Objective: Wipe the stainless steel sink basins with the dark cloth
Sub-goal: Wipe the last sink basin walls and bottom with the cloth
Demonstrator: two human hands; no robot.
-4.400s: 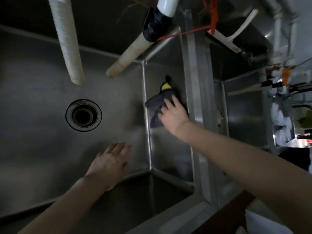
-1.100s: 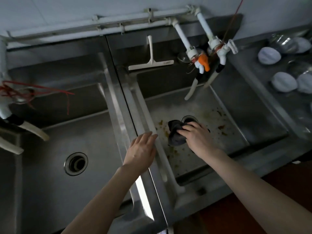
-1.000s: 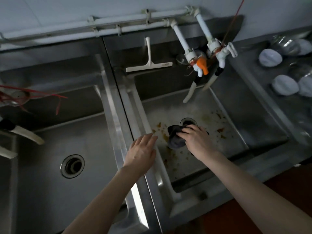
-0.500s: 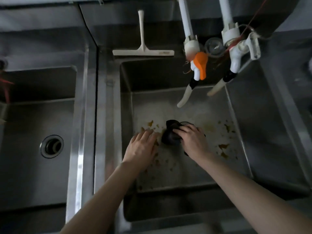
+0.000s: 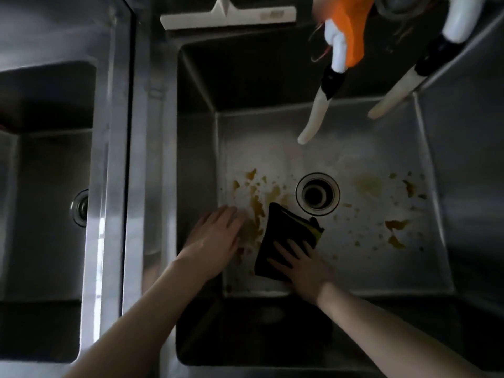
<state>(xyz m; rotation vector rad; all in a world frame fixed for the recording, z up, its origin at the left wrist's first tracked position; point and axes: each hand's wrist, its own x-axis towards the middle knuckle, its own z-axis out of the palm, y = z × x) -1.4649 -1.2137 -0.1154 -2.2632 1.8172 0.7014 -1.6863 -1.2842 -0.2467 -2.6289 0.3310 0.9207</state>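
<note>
Down on the floor of the soiled stainless steel sink basin (image 5: pixel 368 255), the dark folded cloth with a yellow-green edge (image 5: pixel 275 233) lay flat just beside the round metal drain (image 5: pixel 317 193), its far corner touching the nearest orange-brown food splatters (image 5: pixel 257 208). I had the right hand (image 5: pixel 302 264) laid on top of it, fingers spread and straight, pressing down rather than gripping. Nothing was curled round the fabric. The left hand (image 5: pixel 215 236) rested flat on the basin floor just beside the cloth, fingers straight and together, holding nothing, its tips at the edge of the mess.

I judged the step to be scrubbing this floor. Done well, it called for weight through the palm and short strokes drawn toward the drain, so the residue gathered there instead of smearing into the corners. The left hand sat in the cloth's likely path and would do better braced on the rim. A second scatter of stains (image 5: pixel 395 225) lay well apart on the far side of the drain and would want its own pass, preferably with a fresh face of the cloth. The neighbouring steel basin on the left (image 5: pixel 49 214) was too dim to judge.
</note>
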